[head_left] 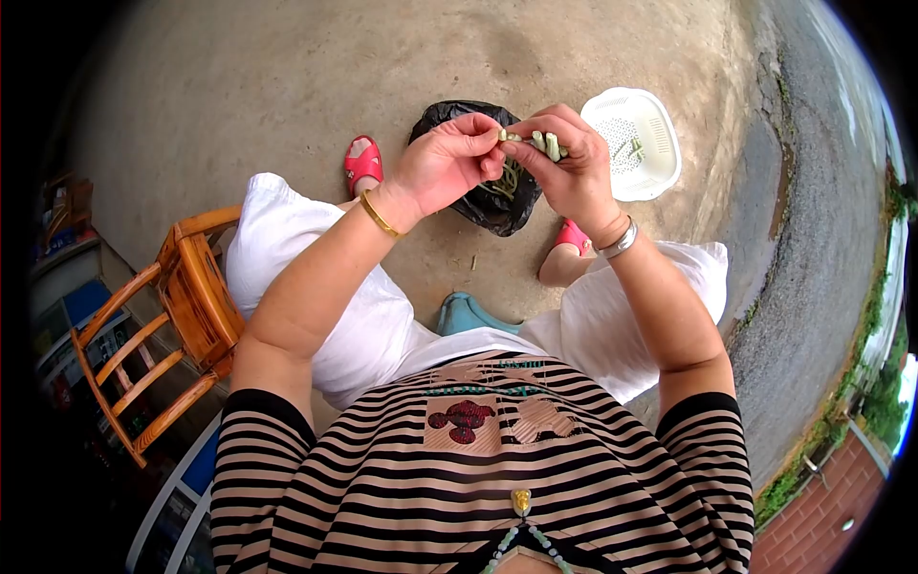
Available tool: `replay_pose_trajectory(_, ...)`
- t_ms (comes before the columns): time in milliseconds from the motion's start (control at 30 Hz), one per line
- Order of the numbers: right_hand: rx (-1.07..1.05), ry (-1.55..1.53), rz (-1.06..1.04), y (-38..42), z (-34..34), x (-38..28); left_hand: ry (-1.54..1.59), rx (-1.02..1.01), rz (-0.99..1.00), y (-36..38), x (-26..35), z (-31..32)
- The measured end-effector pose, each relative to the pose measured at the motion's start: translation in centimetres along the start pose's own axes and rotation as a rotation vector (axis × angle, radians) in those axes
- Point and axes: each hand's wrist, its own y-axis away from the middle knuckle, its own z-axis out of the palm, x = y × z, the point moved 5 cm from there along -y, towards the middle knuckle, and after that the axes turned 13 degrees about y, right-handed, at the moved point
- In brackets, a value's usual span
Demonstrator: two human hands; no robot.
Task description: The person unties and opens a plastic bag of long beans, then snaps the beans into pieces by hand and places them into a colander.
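Note:
My left hand (449, 163), with a gold bangle at the wrist, pinches the end of a pale green bean (503, 136) between thumb and fingers. Close beside it, my right hand (572, 170) is closed around several short green bean pieces (547, 145), whose cut ends stick out between the fingers. Both hands meet at the bean above a black plastic bag (443, 116). Long green beans (501, 193) lie inside the bag, partly hidden by the hands. To the right, a white plastic basket (660, 170) holds a few green bean pieces (631, 151).
A wooden chair (203, 297) stands at the left. Beneath me shows a blue-green stool (466, 314). My feet in red sandals (362, 163) flank the bag on the concrete floor (287, 86). A small bean scrap (473, 261) lies there. An asphalt road (822, 277) runs along the right.

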Motion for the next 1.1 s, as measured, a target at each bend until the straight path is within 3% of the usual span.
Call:
replay_pose_trajectory(100, -0.004, -0.152, 0.053, -0.1, 0.2, 0.5, 0.027, -0.058, 0.001, 0.1, 0.1, 1.0)
replay_pose_trajectory(300, -0.020, -0.580, 0.518, 0.0, -0.6, 2.2, -0.032, 0.034, 0.064, -0.1, 1.0, 0.5)
replay_pose_trajectory(533, 0.071, -1.136, 0.629, -1.6, -3.6, 7.0, -0.255, 0.203, 0.107, 0.0, 2.3, -1.7)
replay_pose_trajectory(633, 0.065, -1.167, 0.647, -1.6, -4.0, 7.9, -0.530, 0.289, 0.002, -0.4, 1.2, -2.7)
replay_pose_trajectory(667, 0.044, -1.117, 0.658, -1.6, -4.1, 7.8, -0.872, 0.273, -0.093, -0.6, 0.0, -2.9)
replay_pose_trajectory(733, 0.021, -1.070, 0.662, -1.3, -3.9, 9.2, -0.987, 0.213, -0.223, -0.6, -2.0, -4.9)
replay_pose_trajectory(833, 0.086, -0.922, 0.836, -0.4, -4.8, 11.7, -1.350, 0.019, -0.281, 0.1, -4.2, -6.4)
replay_pose_trajectory(967, 0.185, -0.753, 0.989, 2.3, -8.0, 19.3, -1.729, -0.043, -0.355, 1.4, -5.4, -6.9)
replay_pose_trajectory(1100, 0.239, -0.712, 1.153, 6.8, -10.2, 27.9, -1.901, -0.042, -0.382, 1.9, -5.6, -8.1)
